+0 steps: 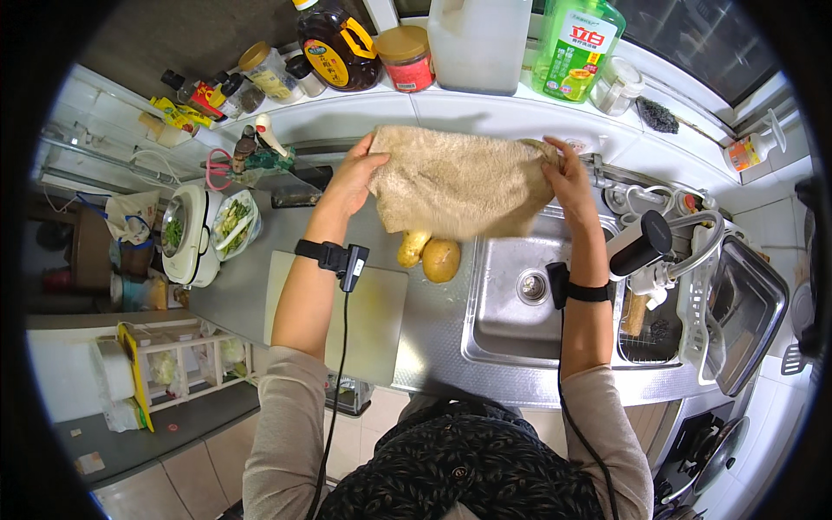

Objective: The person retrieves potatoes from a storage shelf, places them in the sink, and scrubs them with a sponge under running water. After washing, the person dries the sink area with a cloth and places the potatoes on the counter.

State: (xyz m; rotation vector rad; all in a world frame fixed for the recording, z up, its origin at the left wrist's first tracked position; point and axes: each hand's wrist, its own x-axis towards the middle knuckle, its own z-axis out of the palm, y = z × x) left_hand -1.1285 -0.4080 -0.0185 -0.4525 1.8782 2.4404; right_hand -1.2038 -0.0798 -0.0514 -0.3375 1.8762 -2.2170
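A tan terry cloth (461, 182) is stretched between my two hands, above the back of the steel counter and the sink's far edge. My left hand (354, 172) pinches its upper left corner, thumb on top. At the opposite end, my right hand (569, 175) grips the upper right corner. The cloth's lower edge is a little blurred. Just below it two potatoes sit on the counter, a round one (441, 261) and a longer one (412, 249) partly covered by the cloth.
Right of the potatoes is a steel sink (478, 312) with a faucet (640, 244). A pale cutting board (374, 325) lies under my left forearm. Bottles and jars, including a green detergent bottle (575, 55), line the back ledge. A bowl of cut greens (235, 224) stands at left.
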